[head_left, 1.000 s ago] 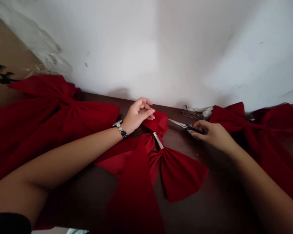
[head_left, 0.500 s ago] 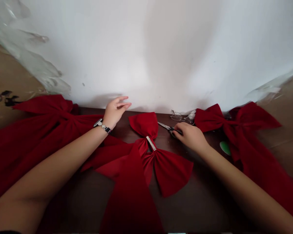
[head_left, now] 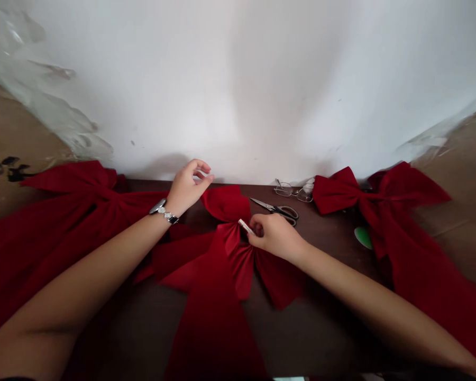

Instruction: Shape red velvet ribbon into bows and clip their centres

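Note:
A red fabric bow (head_left: 201,317) with long tails lies in the middle of the dark table, a narrow pale clip (head_left: 245,226) at its centre. My right hand (head_left: 275,233) grips that clip between thumb and fingers, covering part of the bow's right loop. Up and to the left, my left hand (head_left: 191,182) hangs above the table with fingers curved and apart, holding nothing. Just beyond my right hand, scissors (head_left: 275,207) with dark handles lie on the table.
Another red bow (head_left: 99,188) spreads out at the left, and a third red bow (head_left: 337,191) lies at the right. Eyeglasses (head_left: 293,191) rest by the white wall (head_left: 174,79). A green oval object (head_left: 363,237) is near the right bow. Cardboard (head_left: 19,127) stands at both sides.
My right hand has let go of the scissors, leaving them on the table, and moved left and down to take hold of the clip. My left hand has stayed nearly in place, its fingers curling slightly.

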Demonstrator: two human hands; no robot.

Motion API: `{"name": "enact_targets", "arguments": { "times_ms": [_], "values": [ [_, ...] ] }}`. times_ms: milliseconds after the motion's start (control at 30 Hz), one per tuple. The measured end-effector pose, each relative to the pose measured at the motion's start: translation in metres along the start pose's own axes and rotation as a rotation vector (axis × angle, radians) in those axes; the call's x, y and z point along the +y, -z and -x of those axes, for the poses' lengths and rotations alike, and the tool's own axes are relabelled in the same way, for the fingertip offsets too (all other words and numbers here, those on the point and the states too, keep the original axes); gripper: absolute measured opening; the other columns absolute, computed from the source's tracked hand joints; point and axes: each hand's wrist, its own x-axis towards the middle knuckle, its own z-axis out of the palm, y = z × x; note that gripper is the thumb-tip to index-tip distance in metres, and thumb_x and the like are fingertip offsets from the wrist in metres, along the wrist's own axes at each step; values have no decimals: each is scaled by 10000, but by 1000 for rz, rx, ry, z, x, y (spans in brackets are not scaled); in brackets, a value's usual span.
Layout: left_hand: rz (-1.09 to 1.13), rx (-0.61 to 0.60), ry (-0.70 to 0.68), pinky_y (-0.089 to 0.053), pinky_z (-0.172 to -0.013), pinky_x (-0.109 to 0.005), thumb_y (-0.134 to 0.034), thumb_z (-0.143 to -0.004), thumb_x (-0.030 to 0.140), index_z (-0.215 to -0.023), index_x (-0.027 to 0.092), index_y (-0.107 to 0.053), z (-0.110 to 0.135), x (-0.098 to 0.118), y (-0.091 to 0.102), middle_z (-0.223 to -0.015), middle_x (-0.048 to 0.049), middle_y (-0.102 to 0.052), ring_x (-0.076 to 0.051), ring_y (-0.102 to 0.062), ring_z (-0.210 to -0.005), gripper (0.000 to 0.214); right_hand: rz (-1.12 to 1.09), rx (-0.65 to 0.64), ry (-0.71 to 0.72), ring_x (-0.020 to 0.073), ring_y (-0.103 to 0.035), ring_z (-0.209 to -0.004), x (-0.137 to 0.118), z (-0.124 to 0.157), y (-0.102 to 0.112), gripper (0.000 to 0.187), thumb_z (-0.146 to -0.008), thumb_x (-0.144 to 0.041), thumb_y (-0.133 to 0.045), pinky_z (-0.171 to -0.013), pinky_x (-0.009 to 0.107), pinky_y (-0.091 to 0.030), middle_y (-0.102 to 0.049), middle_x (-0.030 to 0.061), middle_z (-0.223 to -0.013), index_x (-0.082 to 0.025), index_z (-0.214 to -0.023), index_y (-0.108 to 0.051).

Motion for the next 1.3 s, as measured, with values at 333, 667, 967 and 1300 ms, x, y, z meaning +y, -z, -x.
{"name": "enact_targets", "arguments": {
  "times_ms": [333,667,967,1300],
  "values": [
    [-451,199,-1059,-456,-784,-424,-702,-685,385,-688,283,-658,45,89,34,-699,23,-702,-229,-616,-765,112,-377,503,127,83,-509,-520,-13,23,25,67,-755,-204,-597,-508,194,-419,-578,-26,-638,-181,-815,-576],
    [-714,-107,-760,-421,-828,-498,-592,-837,431,-666,232,-618,87,130,37,-571,-12,-614,-219,-585,-648,264,-325,648,333,76,-531,-437,-35,49,16,76,-738,-178,-611,-416,178,-444,-596,-44,-570,-209,-773,-550],
    [-589,-239,-644,-408,-440,-343,-496,-880,372,-871,230,-658,108,140,40,-662,-45,-686,-196,-596,-518,216,46,809,603,133,-660,-544,-40,61,21,228,-770,-196,-670,-491,226,-541,-715,10,-711,-263,-973,-591],
    [-456,-279,-599,-518,-573,-346,-511,-886,460,-1109,210,-575,103,137,36,-909,-92,-710,-235,-672,-742,341,40,765,574,132,-662,-546,-44,67,24,242,-808,-254,-689,-510,237,-560,-718,-15,-719,-279,-1011,-560]
  ]
}}
